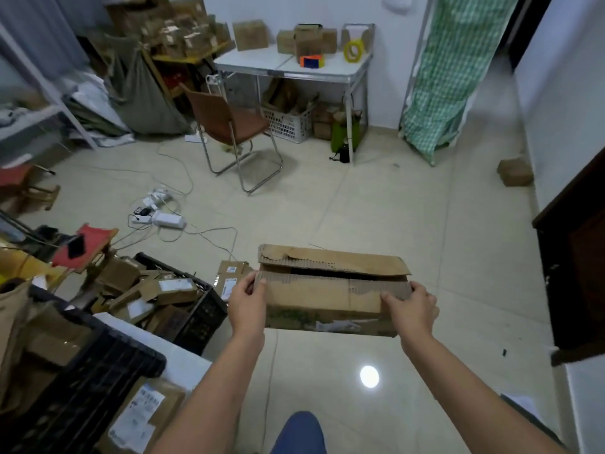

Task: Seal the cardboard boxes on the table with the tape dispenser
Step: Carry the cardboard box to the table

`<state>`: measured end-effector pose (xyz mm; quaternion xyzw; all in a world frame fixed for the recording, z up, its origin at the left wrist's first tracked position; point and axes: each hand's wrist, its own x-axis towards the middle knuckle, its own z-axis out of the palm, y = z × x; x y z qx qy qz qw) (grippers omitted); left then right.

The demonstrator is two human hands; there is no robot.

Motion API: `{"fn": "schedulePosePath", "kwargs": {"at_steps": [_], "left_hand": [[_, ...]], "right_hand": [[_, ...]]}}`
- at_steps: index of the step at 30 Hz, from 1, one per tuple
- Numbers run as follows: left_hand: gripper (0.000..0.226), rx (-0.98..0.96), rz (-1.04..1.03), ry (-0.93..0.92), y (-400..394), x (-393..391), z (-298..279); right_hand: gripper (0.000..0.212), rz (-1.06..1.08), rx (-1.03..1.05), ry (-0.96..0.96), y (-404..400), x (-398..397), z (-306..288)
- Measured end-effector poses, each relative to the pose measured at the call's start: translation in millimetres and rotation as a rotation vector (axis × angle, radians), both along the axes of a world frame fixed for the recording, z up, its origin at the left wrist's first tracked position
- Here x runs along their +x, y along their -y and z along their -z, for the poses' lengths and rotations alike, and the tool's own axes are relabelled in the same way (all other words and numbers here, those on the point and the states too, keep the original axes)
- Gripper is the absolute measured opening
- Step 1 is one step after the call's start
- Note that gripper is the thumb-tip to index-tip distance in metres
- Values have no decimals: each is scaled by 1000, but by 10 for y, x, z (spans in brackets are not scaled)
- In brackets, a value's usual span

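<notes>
Both hands, left (246, 301) and right (413, 308), grip opposite ends of 1 worn cardboard box (330, 298) held between them.

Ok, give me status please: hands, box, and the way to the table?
Both hands grip box, flaps unsealed. Chair before table.

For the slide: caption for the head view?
Both hands, left hand and right hand, carry an unsealed cardboard box toward the table.

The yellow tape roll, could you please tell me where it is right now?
In the head view, the yellow tape roll stands at the far white table's right end, right of the orange tape dispenser.
</notes>
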<state>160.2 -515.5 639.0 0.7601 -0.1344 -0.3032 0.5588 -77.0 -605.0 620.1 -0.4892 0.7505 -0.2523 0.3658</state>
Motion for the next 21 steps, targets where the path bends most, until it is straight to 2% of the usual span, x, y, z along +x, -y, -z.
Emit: {"fn": "schedulePosePath", "kwargs": {"at_steps": [11, 14, 21], "left_hand": [[21, 6, -4, -21, 1832, 1231, 175], [17, 38, 23, 21, 2408, 1698, 106], [13, 13, 18, -12, 3603, 2499, -64]], "right_hand": [[66, -66, -8, -42, 1840, 1183, 36], [68, -52, -6, -55, 2373, 1592, -47], [69, -38, -19, -46, 3470, 2393, -223]]}}
